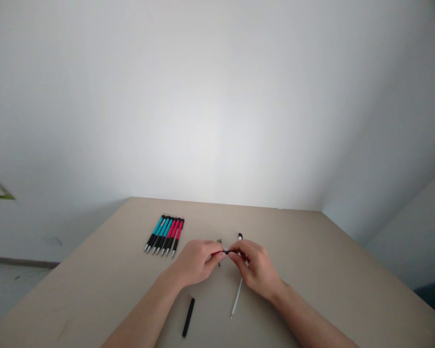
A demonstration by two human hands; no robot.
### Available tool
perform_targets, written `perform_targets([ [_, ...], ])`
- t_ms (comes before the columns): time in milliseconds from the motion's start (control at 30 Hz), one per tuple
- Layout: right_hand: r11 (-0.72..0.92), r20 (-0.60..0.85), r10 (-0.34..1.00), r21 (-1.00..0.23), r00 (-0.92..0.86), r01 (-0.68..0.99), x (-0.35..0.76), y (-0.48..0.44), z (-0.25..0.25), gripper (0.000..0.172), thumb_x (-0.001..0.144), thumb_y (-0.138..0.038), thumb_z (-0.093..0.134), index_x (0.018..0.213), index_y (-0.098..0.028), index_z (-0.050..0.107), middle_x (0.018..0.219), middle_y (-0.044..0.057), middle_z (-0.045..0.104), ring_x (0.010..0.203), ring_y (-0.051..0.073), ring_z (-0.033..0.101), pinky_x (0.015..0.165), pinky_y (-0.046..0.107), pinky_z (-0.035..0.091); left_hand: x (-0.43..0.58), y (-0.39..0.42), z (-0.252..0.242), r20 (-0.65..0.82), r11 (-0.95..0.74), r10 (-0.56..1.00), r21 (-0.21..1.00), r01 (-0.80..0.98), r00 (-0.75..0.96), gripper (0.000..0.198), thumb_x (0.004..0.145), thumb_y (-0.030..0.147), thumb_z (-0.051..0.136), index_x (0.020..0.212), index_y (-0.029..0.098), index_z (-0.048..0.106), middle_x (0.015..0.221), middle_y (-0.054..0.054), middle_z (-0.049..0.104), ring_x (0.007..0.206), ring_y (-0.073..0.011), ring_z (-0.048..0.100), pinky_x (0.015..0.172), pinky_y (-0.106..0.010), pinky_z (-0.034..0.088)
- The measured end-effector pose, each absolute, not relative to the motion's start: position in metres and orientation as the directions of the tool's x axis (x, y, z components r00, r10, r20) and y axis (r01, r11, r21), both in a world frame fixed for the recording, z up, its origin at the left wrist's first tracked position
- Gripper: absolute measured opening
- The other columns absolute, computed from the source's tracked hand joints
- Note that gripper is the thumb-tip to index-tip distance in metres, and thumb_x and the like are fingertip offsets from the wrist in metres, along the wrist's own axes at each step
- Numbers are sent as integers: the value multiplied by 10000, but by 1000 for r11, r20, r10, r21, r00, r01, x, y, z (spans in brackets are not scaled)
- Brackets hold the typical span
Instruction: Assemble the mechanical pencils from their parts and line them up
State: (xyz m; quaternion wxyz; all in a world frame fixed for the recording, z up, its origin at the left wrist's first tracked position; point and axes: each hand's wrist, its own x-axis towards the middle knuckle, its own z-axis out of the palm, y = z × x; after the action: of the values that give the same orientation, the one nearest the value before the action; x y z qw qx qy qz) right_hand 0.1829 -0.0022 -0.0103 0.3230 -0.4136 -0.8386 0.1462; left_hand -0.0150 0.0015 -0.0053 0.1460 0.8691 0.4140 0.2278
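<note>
Above the table, my left hand (198,262) and my right hand (256,268) meet fingertip to fingertip. Both pinch a short, thin black pen part (229,252), held level between them; the fingers cover its ends. Small metallic pieces (219,240) lie just behind my left fingertips, partly hidden. A thin white refill (237,298) sticks out from beneath my right hand. Behind that hand is a piece with a black end (240,236); whether it joins the refill is hidden. Nearer the front, a black tube (189,317) lies by my left forearm.
Several pens with blue barrels (162,231) and red barrels (176,233) lie side by side at the left, their silver tips towards me. The beige table (304,246) ends against a white wall (210,106) at the back.
</note>
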Motion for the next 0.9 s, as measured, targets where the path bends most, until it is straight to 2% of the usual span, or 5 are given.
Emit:
perform_targets([
  [167, 609, 408, 792, -484, -454, 628, 182, -1, -12, 416, 959, -331, 355, 617, -178, 538, 591, 28, 562, 583, 136, 504, 583, 255, 344, -15, 0, -2, 270, -602, 795, 468, 647, 544, 201, 909, 357, 453, 879, 218, 595, 746, 16, 629, 691, -134, 557, 618, -221, 335],
  [367, 613, 405, 790, -512, -461, 602, 182, -3, -9, 224, 922, -320, 444, 838, -185, 601, 683, 27, 604, 598, 139, 500, 584, 253, 355, -14, 1, -3, 266, -612, 788, 438, 659, 555, 308, 944, 322, 358, 801, 206, 605, 708, 0, 617, 671, -139, 558, 600, -235, 322],
  [567, 612, 401, 790, -491, -463, 620, 181, -3, -9, 382, 950, -321, 373, 636, -181, 538, 579, 16, 528, 562, 133, 475, 566, 255, 328, -14, -1, -3, 263, -586, 808, 454, 672, 527, 205, 894, 394, 472, 877, 224, 587, 704, 26, 607, 659, -134, 549, 592, -228, 326],
  [700, 624, 408, 782, -518, -472, 585, 182, -3, -7, 203, 911, -317, 460, 834, -184, 593, 667, 16, 582, 584, 131, 483, 578, 247, 348, -15, 0, -3, 271, -620, 782, 431, 656, 561, 279, 939, 314, 375, 778, 208, 576, 680, 15, 584, 638, -129, 529, 592, -227, 314],
  [900, 622, 407, 783, -486, -471, 614, 180, -3, -6, 399, 950, -337, 369, 622, -180, 533, 574, 21, 533, 546, 131, 473, 550, 253, 324, -14, 0, -2, 258, -598, 798, 451, 663, 544, 182, 905, 366, 460, 866, 219, 561, 721, 22, 606, 671, -137, 548, 598, -224, 317],
])
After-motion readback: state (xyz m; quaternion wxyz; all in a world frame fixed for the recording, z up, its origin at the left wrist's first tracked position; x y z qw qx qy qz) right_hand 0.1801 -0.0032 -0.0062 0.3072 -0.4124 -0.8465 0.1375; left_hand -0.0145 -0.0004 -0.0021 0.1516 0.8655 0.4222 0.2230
